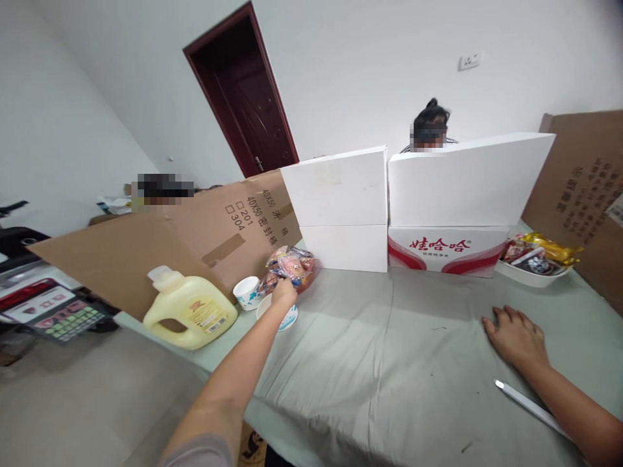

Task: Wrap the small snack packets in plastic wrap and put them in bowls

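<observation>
My left hand (285,295) reaches across the table, its fingers closed at the near side of a clear plastic bag of colourful packets (298,264). The fingertips are partly hidden against the bag. Beneath that hand and wrist is a white paper bowl (291,320) with a blue pattern. A second paper bowl (247,292) stands just to its left. My right hand (518,334) lies palm down on the cloth, fingers spread and nothing in them. A white pen-like stick (528,407) lies beside and partly under my right forearm.
A yellow detergent jug (197,314) stands at the left table edge. White boxes (341,250) and a red-and-white carton (442,250) form a wall at the back. A white tray of wrapped snacks (538,275) stands right. Cardboard panels (214,227) flank the table; two people are beyond.
</observation>
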The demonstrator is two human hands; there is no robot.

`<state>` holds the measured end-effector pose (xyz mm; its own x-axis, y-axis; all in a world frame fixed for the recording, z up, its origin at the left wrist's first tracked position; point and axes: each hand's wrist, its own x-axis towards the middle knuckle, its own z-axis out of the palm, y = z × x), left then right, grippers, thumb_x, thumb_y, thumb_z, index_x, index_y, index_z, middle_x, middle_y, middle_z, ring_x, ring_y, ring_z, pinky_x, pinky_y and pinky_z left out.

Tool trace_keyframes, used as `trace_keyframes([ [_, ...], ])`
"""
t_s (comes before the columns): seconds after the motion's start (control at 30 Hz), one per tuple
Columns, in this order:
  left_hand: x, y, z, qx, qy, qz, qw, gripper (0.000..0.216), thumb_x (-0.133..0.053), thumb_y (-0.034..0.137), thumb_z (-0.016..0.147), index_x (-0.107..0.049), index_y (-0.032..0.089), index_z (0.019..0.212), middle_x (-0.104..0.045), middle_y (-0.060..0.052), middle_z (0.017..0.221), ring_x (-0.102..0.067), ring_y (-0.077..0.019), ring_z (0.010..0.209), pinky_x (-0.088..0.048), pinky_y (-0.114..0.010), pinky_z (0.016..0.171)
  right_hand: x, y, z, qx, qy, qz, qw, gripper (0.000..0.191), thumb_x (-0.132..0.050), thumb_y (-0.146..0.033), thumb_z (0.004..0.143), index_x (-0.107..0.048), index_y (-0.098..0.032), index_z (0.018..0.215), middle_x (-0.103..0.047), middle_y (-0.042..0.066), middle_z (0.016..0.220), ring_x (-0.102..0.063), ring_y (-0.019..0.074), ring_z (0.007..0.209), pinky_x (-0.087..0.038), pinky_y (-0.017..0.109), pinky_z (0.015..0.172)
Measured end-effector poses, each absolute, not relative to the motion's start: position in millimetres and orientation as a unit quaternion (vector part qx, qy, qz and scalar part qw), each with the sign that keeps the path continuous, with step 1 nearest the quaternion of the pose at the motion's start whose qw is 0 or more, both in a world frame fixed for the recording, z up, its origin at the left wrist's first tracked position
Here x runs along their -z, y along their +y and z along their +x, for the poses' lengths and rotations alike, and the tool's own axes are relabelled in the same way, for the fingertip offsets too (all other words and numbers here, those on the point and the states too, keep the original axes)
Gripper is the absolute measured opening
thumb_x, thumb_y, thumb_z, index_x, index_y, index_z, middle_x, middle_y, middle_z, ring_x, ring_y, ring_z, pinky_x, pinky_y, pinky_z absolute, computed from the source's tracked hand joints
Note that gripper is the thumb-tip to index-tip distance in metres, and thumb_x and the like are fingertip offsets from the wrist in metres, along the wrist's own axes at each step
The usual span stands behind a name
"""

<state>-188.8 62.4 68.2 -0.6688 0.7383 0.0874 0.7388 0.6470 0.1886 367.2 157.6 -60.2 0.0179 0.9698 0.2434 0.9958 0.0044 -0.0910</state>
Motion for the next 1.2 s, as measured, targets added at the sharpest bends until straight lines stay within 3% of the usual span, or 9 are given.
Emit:
trace_keyframes([
  [0.2,-60,30,-140,0.082,-0.872,-0.482,0.002,0.012,-0.059,0.015,0.086,-0.067,0.015,0.095,-0.063,-0.015,0.114,-0.062,-0.0276,0.107,-0.048,-0.033,0.09,33,157,362,-0.039,-0.689,-0.716,0.103,0.058,-0.035,-0.041,0.09,-0.053,-0.008,0.134,-0.043,0.021,0.146,-0.035,0.0384,0.136,-0.028,0.053,0.109],
  [0.37,-54,9,-87,0.095,-0.827,-0.554,-0.01,0.01,-0.056,0.014,0.086,-0.065,0.017,0.09,-0.063,-0.013,0.11,-0.064,-0.0249,0.1,-0.047,-0.031,0.087,4,162,343,-0.131,-0.688,-0.706,0.102,0.05,-0.045,-0.035,0.084,-0.063,-0.004,0.119,-0.055,0.03,0.129,-0.049,0.0451,0.123,-0.039,0.062,0.096],
  [0.47,-53,-6,-53,0.112,-0.803,-0.584,-0.018,0.011,-0.057,0.013,0.085,-0.063,0.019,0.092,-0.061,-0.011,0.112,-0.064,-0.0229,0.098,-0.047,-0.03,0.084,-2,147,307,-0.184,-0.738,-0.635,0.134,0.043,-0.044,-0.033,0.087,-0.064,-0.011,0.119,-0.06,0.021,0.129,-0.055,0.034,0.12,-0.043,0.048,0.099],
  [0.6,-56,-28,-6,0.171,-0.774,-0.61,-0.018,0.023,-0.053,0.008,0.083,-0.056,0.02,0.103,-0.056,-0.012,0.112,-0.063,-0.0229,0.09,-0.047,-0.033,0.076,-3,98,254,-0.28,-0.792,-0.521,0.152,0.036,-0.045,-0.042,0.09,-0.066,-0.023,0.113,-0.068,0.008,0.118,-0.064,0.0214,0.106,-0.051,0.032,0.088],
  [0.67,-59,-36,17,0.232,-0.719,-0.654,-0.044,0.023,-0.052,0.005,0.08,-0.055,0.022,0.095,-0.057,-0.008,0.104,-0.061,-0.0213,0.087,-0.047,-0.033,0.077,-6,70,236,-0.366,-0.801,-0.434,0.189,0.044,-0.054,-0.045,0.086,-0.059,-0.022,0.123,-0.064,0.009,0.125,-0.063,0.0222,0.108,-0.052,0.033,0.087],
  [0.77,-59,-38,46,0.308,-0.604,-0.725,-0.118,0.023,-0.052,0.002,0.076,-0.053,0.023,0.086,-0.059,-0.003,0.097,-0.06,-0.0184,0.088,-0.048,-0.031,0.079,-13,36,224,-0.45,-0.807,-0.306,0.231,0.081,-0.074,-0.039,0.069,-0.041,-0.022,0.14,-0.055,0.012,0.136,-0.058,0.0262,0.115,-0.049,0.038,0.092],
  [0.9,-52,-33,67,0.343,-0.484,-0.78,-0.196,0.025,-0.06,0.008,0.076,-0.054,0.022,0.096,-0.06,-0.005,0.108,-0.06,-0.0184,0.096,-0.05,-0.031,0.083,-16,21,227,-0.435,-0.815,-0.283,0.26,0.067,-0.069,-0.021,0.067,-0.047,-0.024,0.131,-0.062,0.007,0.125,-0.062,0.0234,0.103,-0.049,0.035,0.089],
  [1.0,-53,-30,64,0.344,-0.429,-0.811,-0.202,0.034,-0.067,0.02,0.079,-0.054,0.021,0.11,-0.055,-0.01,0.128,-0.055,-0.0224,0.117,-0.048,-0.035,0.096,-10,32,239,-0.398,-0.804,-0.349,0.27,0.066,-0.067,-0.025,0.069,-0.044,-0.024,0.131,-0.062,0.007,0.123,-0.063,0.0231,0.097,-0.05,0.036,0.085],
  [1.2,-90,10,-13,0.411,-0.57,-0.712,-0.016,0.031,-0.054,0.037,0.091,-0.054,0.021,0.117,-0.055,-0.012,0.132,-0.047,-0.0257,0.129,-0.034,-0.041,0.111,2,91,288,-0.289,-0.734,-0.535,0.302,0.079,-0.066,-0.045,0.072,-0.035,-0.022,0.14,-0.054,0.013,0.135,-0.064,0.0264,0.101,-0.051,0.038,0.086],
])
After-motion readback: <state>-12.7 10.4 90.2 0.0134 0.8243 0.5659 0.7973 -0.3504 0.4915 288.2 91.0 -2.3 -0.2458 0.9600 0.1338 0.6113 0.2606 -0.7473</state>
